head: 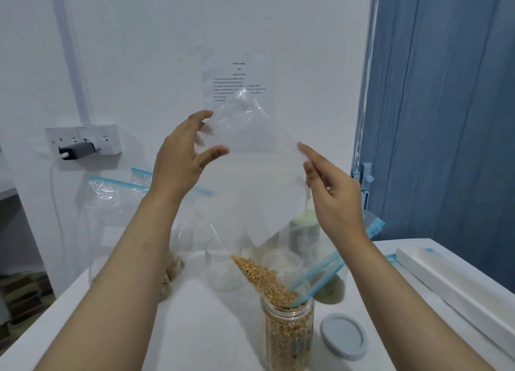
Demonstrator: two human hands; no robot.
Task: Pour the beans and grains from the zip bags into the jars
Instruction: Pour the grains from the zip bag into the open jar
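Note:
A clear zip bag hangs upside down, its blue zip mouth in the neck of a clear jar at the front of the white table. Yellow grains slide down the bag's lower corner into the jar, which is mostly full. My left hand grips the bag's upper left edge between thumb and curled fingers. My right hand pinches the bag's right edge. A grey lid lies flat beside the jar on its right.
An empty clear jar stands behind the bag. A green-lidded jar and a bag of greenish grains sit at the back right. Another bag with brown grains and flat zip bags lean at the left. A white box lies right.

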